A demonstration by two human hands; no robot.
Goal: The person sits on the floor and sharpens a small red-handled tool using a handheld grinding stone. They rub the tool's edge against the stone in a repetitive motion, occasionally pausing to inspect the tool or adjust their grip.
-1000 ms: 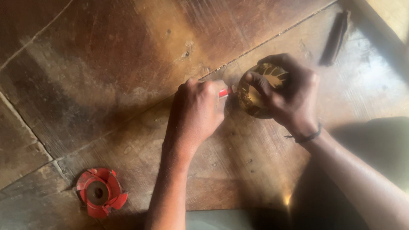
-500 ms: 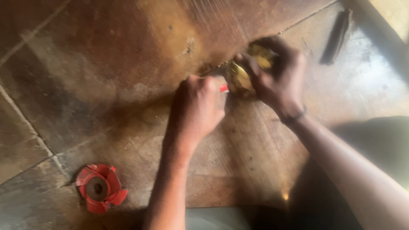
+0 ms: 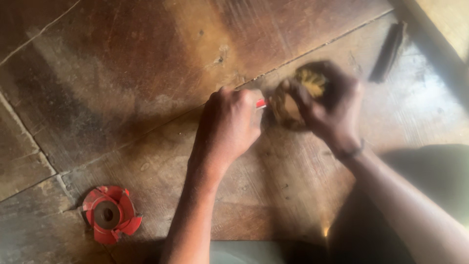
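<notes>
Worn wooden tabletop (image 3: pixel 146 63). Right hand (image 3: pixel 330 110) clutches blurred yellowish round part (image 3: pixel 293 98); left hand (image 3: pixel 229 124) just beside it, fist closed on small red-tipped tool (image 3: pixel 261 103). Red cutter head (image 3: pixel 111 220) well apart.

On inspection I count my two hands, left (image 3: pixel 229 128) and right (image 3: pixel 328 110), one round yellowish disc (image 3: pixel 297 95), one small red-tipped tool (image 3: pixel 261 103), one red cutter head (image 3: pixel 110 215), one dark stick (image 3: pixel 387 51), and one wooden worktop (image 3: pixel 122 73).
</notes>
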